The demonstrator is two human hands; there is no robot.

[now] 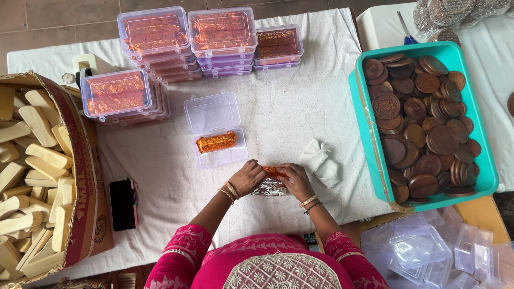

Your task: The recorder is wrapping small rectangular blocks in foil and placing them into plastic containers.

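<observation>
Foil-wrapped piece (272, 179) sits just below the open clear box (217, 130), on the white-clothed surface (300, 107), pinched between our hands. Our left hand (246, 177) is curled on its left end, our right hand (295, 180) closed on its right end; orange foil up, silver flap loose underneath. We judge it mid-wrap, folding. One finished orange roll (216, 142) already lies in that box's lower half. Next move likely calls for tucking the silver flap tight, then a short lift up into the box beside the roll.

At my twelve o'clock I counted four stacks of filled clear boxes (155, 37); one open box (217, 128); one teal tray (471, 107) at two.
</observation>
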